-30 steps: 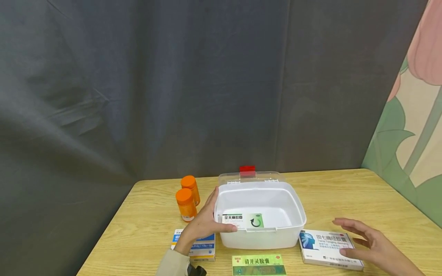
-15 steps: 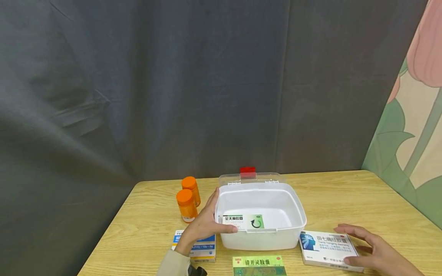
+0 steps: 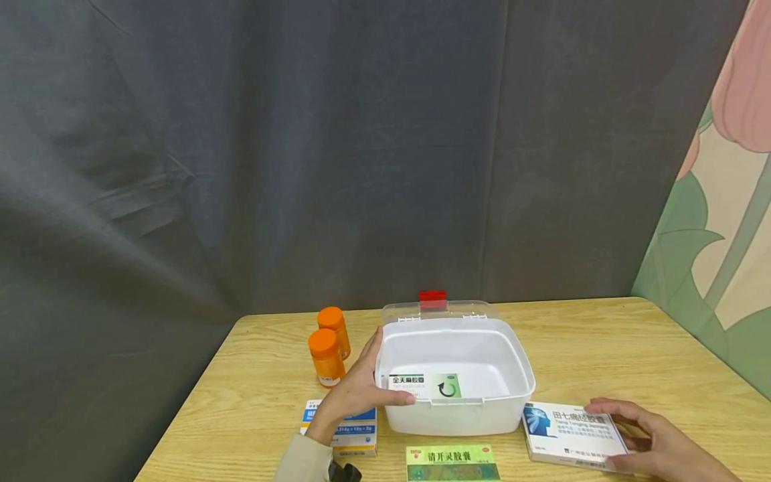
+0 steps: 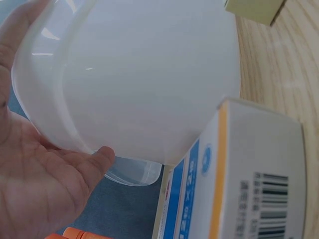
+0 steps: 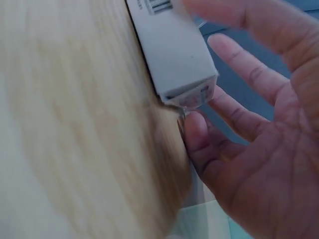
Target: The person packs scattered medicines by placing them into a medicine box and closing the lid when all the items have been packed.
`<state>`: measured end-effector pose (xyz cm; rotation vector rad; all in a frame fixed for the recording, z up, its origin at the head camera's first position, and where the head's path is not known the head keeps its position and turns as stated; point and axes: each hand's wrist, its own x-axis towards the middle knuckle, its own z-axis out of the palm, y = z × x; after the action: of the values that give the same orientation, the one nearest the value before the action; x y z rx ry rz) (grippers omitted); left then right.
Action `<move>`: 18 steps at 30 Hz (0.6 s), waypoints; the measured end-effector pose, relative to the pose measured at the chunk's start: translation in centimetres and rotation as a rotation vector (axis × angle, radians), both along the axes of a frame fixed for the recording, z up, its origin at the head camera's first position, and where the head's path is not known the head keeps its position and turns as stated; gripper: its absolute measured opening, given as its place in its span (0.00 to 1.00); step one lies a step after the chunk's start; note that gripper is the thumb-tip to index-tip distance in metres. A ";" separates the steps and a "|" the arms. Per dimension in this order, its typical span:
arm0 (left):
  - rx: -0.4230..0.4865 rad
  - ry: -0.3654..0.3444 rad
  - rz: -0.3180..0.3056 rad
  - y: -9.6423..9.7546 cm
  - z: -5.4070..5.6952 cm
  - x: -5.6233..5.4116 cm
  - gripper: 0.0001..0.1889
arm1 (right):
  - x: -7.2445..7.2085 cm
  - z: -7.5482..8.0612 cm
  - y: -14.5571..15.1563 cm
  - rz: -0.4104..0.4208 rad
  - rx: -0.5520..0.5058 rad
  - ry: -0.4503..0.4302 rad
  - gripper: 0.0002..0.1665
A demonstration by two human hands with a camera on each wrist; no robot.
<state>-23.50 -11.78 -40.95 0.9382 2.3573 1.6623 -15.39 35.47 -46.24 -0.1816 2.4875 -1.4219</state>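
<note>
Right hand (image 3: 659,442) on a white medicine box (image 3: 575,435), left hand (image 3: 355,395) on a white container (image 3: 454,419).
We see the grip of the right hand clamped on the right end of the medicine box, with the thumb at its near edge and the index finger at its far edge; this box lies on the desk (image 3: 193,435), just to the right of the container. The grip of the left hand is clamped on the container's left side, its thumb across the front. Inside the container, by the front wall, we find a white-and-green packet (image 3: 442,385). Before the container lies a green box (image 3: 452,462); partly under the left forearm is a blue-and-white box (image 3: 358,438). Farther left stand two orange bottles (image 3: 328,365), and behind the container we notice a clear lid (image 3: 466,309).
</note>
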 end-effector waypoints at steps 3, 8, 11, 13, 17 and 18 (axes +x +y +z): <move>-0.004 0.000 0.007 0.0 0.0 0.0 0.64 | 0.0 0.0 0.1 0.006 -0.026 -0.032 0.45; -0.008 -0.006 0.017 0.1 0.1 0.2 0.64 | 0.1 -0.1 0.2 0.016 -0.020 -0.027 0.42; -0.013 -0.009 0.019 0.1 0.1 0.2 0.64 | 0.2 -0.2 0.4 0.030 -0.006 -0.018 0.40; -0.017 -0.011 0.023 0.1 0.1 0.2 0.64 | 0.2 -0.4 0.7 0.043 -0.001 -0.007 0.38; -0.020 -0.005 0.028 0.1 0.1 0.3 0.64 | 0.2 -0.6 1.2 0.071 0.002 0.012 0.36; -0.018 -0.003 0.028 0.1 0.1 0.3 0.64 | 0.1 -0.5 1.2 0.070 -0.002 0.008 0.36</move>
<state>-23.24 -11.68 -40.84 0.9038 2.3901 1.6487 -15.24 36.66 -46.79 -0.2729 2.4607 -1.3982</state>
